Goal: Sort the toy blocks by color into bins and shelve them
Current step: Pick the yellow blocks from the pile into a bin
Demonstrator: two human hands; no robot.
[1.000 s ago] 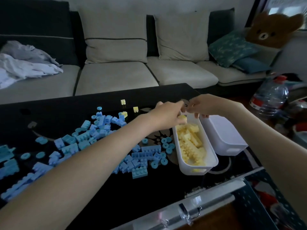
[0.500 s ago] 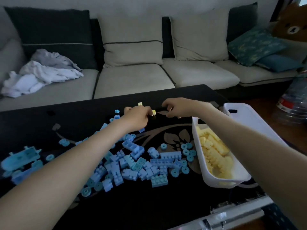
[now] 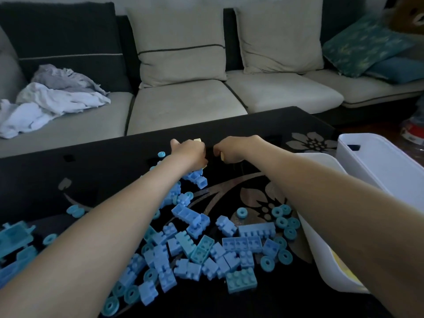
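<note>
The right grip (image 3: 232, 149) was closed in a pinch on a small pale-yellow plastic block (image 3: 222, 156), which showed at its fingertips on the side facing the left grip (image 3: 190, 152). The two grips were near each other but apart, low over the glossy black desk (image 3: 91, 171) with its grey flower pattern. The left grip's fingers were curled, with a yellow sliver (image 3: 205, 166) at their near edge; whether they held it could not be told. A second small yellow block (image 3: 197, 140) sat just beyond the left grip. Nearer the person than both grips spread a heap of blue plastic toy blocks (image 3: 195, 244) and blue rings (image 3: 282, 222). To the right of the right grip, under its forearm, stood a white plastic bin (image 3: 324, 267) holding yellow blocks (image 3: 344, 270), with a second white bin (image 3: 367, 157) beyond it. A red-and-white label (image 3: 413, 131) far to the right was too blurred to read.
</note>
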